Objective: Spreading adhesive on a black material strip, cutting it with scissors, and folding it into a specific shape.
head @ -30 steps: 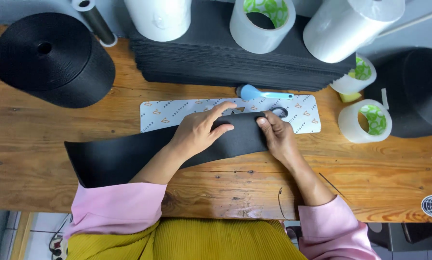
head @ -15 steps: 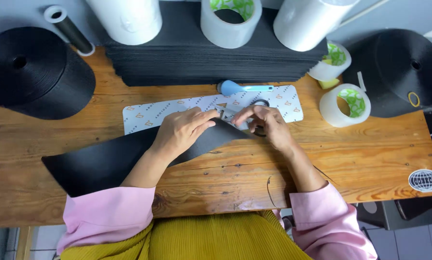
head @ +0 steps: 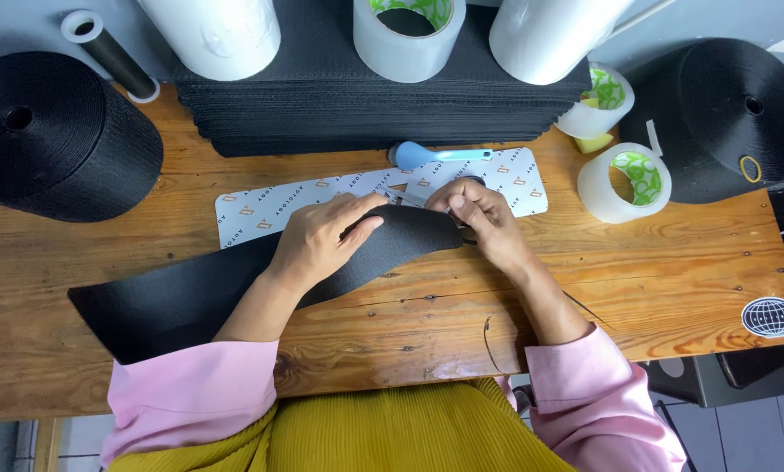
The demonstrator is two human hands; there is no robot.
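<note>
Hands are meeting at the upper right end of a long black webbing strip point(head: 191, 293) lying on the wooden table point(head: 689, 262). The left hand point(head: 322, 240) is pressing down on the strip, palm flat and fingers spread narrowly toward the right. The right hand point(head: 483, 214) is curling loosely, pinching a small metal tool point(head: 400, 196) at the strip's end; how tightly it is gripping I cannot tell. The strip's long axis is running from lower left to upper right, over a white printed card point(head: 261, 205). A blue-handled tool point(head: 427, 156) is lying just beyond the card.
</note>
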